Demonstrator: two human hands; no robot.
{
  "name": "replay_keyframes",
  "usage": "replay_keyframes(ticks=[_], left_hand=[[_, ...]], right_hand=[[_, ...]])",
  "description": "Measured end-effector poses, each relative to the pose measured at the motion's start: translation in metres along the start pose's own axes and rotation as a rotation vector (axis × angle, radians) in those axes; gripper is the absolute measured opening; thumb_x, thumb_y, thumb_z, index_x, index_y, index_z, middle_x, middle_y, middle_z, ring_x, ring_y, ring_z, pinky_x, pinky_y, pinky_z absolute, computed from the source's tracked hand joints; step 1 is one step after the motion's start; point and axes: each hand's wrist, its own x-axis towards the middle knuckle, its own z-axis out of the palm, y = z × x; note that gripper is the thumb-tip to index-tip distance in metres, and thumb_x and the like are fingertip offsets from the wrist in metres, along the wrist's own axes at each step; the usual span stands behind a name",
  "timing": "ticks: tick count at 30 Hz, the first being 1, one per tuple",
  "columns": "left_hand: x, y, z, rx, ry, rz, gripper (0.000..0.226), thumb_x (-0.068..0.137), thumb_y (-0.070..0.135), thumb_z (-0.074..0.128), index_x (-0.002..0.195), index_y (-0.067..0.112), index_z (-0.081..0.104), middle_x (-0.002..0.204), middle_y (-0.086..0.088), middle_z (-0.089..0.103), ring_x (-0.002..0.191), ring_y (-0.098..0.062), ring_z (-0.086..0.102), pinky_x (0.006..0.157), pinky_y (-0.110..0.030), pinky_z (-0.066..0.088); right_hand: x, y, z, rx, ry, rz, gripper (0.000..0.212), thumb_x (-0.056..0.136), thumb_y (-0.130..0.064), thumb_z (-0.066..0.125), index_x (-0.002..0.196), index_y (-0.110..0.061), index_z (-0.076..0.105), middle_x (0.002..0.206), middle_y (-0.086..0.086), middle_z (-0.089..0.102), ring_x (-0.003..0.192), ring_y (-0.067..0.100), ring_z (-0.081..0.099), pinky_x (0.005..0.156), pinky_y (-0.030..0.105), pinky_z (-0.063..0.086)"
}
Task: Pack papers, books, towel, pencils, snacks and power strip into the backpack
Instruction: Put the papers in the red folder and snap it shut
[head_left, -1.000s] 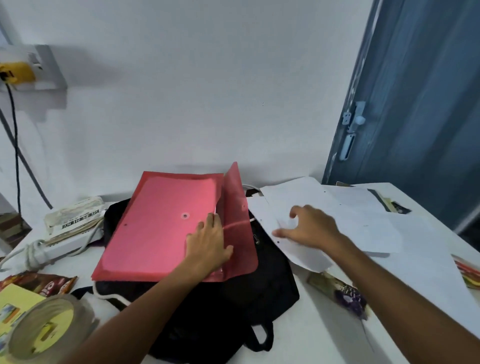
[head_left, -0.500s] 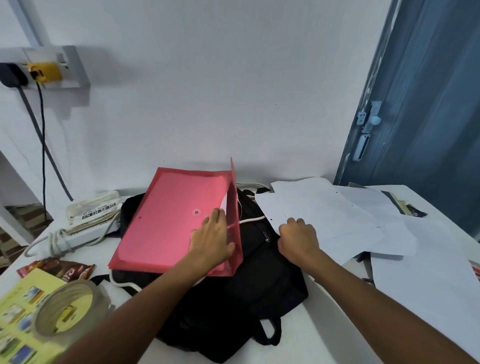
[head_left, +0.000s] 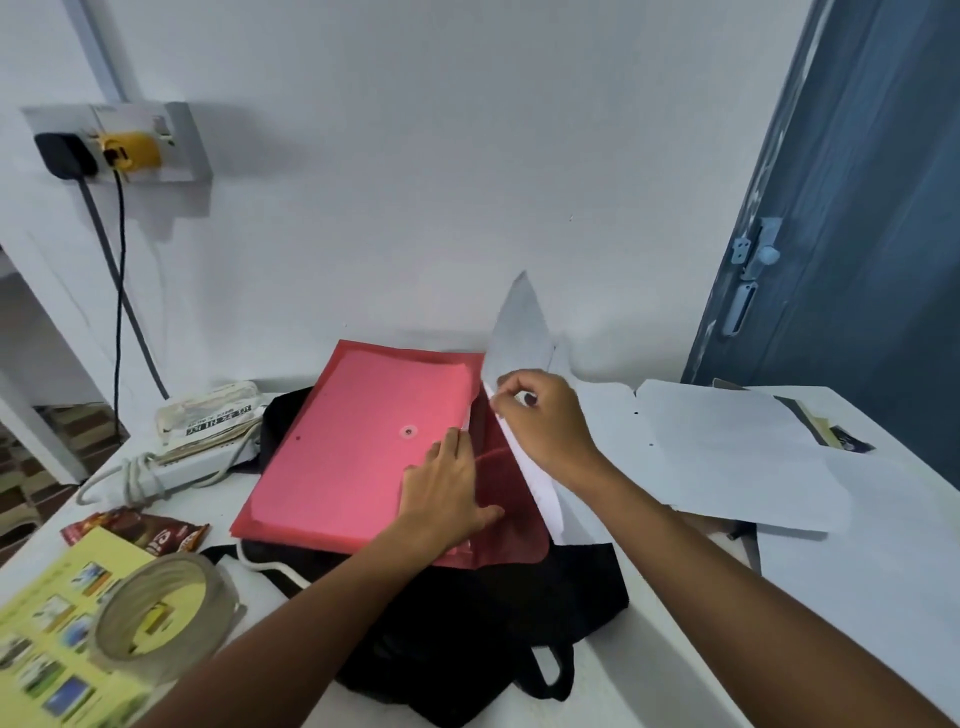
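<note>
A red plastic folder (head_left: 353, 441) lies on top of the black backpack (head_left: 467, 634) in the middle of the table. My left hand (head_left: 447, 488) presses flat on the folder near its open flap (head_left: 506, 499). My right hand (head_left: 545, 415) pinches a white paper sheet (head_left: 519, 332) and holds it tilted up over the flap's edge. More loose white papers (head_left: 727, 447) lie to the right. A white power strip (head_left: 171, 467) with its coiled cord sits left of the backpack. A brown snack packet (head_left: 150, 532) lies at the front left.
A roll of clear tape (head_left: 161, 613) stands on a yellow booklet (head_left: 57, 639) at the front left. A bundle of wrapped papers (head_left: 213, 415) rests behind the power strip. A wall socket (head_left: 119, 145) with plugs is upper left, a blue door (head_left: 857, 260) at right.
My right hand has picked a white sheet off the pile and carried it left to the folder's open flap. My left hand stays pressed on the folder.
</note>
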Motion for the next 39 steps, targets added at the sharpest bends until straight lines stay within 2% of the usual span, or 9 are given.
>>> replay_keyframes(ticks=[3,5,7,12,17,26,32,35,39], left_hand=[[-0.002,-0.002,-0.004,-0.054,0.003,0.008,0.093,0.066,0.058,0.07,0.138,0.014,0.031,0.131,-0.002,0.04,0.116,-0.024,0.048,0.08,-0.044,0.051],[-0.004,-0.005,-0.007,-0.081,0.005,0.01,0.087,0.068,0.054,0.068,0.139,0.017,0.034,0.128,-0.002,0.042,0.115,-0.023,0.048,0.079,-0.041,0.05],[-0.007,-0.01,-0.011,-0.133,0.026,0.015,0.08,0.069,0.048,0.068,0.137,0.02,0.036,0.125,-0.001,0.043,0.111,-0.023,0.05,0.076,-0.038,0.049],[-0.012,-0.023,-0.019,-0.296,0.059,0.02,0.07,0.072,0.029,0.068,0.132,0.01,0.038,0.132,-0.005,0.043,0.107,-0.028,0.053,0.077,-0.041,0.049],[-0.011,-0.034,-0.033,-0.333,0.137,0.008,0.056,0.076,0.016,0.062,0.128,0.007,0.042,0.126,-0.007,0.047,0.096,-0.031,0.057,0.069,-0.041,0.049],[-0.011,-0.043,-0.041,-0.257,0.094,0.024,0.064,0.07,0.007,0.057,0.132,0.004,0.039,0.138,-0.009,0.042,0.098,-0.037,0.057,0.073,-0.048,0.05],[-0.016,-0.045,-0.052,-0.309,0.056,0.067,0.067,0.074,0.005,0.053,0.139,0.005,0.038,0.145,-0.008,0.041,0.122,-0.033,0.049,0.093,-0.044,0.046],[-0.021,-0.046,-0.063,-0.353,0.041,0.074,0.068,0.076,0.0,0.053,0.141,0.005,0.037,0.146,-0.007,0.041,0.125,-0.029,0.047,0.099,-0.038,0.042],[-0.022,-0.051,-0.07,-0.384,0.059,0.085,0.07,0.077,0.0,0.05,0.144,0.006,0.035,0.148,-0.006,0.04,0.13,-0.025,0.043,0.103,-0.032,0.038]], right_hand=[[-0.005,-0.001,0.015,-0.038,-0.21,0.056,0.012,0.081,-0.006,0.06,0.073,-0.001,0.067,0.094,0.005,0.069,0.09,0.013,0.06,0.068,0.006,0.039],[-0.007,0.002,0.023,-0.073,-0.338,0.12,0.013,0.08,-0.008,0.059,0.068,-0.006,0.062,0.08,-0.001,0.065,0.077,0.011,0.057,0.069,0.017,0.041],[-0.006,0.004,0.028,-0.099,-0.364,0.177,0.017,0.079,-0.009,0.057,0.063,-0.009,0.053,0.063,-0.004,0.052,0.063,0.011,0.047,0.063,0.024,0.038],[0.0,0.01,0.027,-0.306,-0.354,0.194,0.036,0.077,-0.012,0.055,0.053,-0.015,0.028,0.052,0.0,0.028,0.053,0.016,0.028,0.054,0.029,0.024],[-0.003,0.012,0.025,-0.468,-0.471,0.182,0.037,0.081,-0.025,0.055,0.053,-0.021,0.03,0.055,-0.003,0.031,0.052,0.014,0.032,0.047,0.026,0.022],[-0.008,-0.013,0.034,-0.88,-0.812,0.013,0.019,0.085,-0.022,0.053,0.069,-0.015,0.046,0.072,-0.001,0.049,0.073,0.021,0.053,0.062,0.028,0.04],[0.009,-0.009,0.051,-0.563,-0.7,-0.037,0.015,0.083,-0.011,0.051,0.069,-0.008,0.053,0.078,0.009,0.06,0.077,0.027,0.057,0.066,0.034,0.043],[0.018,-0.004,0.06,-0.386,-0.716,0.003,0.02,0.09,-0.015,0.049,0.074,-0.01,0.058,0.079,0.004,0.061,0.074,0.018,0.055,0.064,0.029,0.041],[0.024,0.007,0.069,-0.223,-0.763,0.071,0.029,0.092,-0.023,0.041,0.091,-0.013,0.068,0.103,0.002,0.067,0.098,0.016,0.059,0.09,0.034,0.044]])
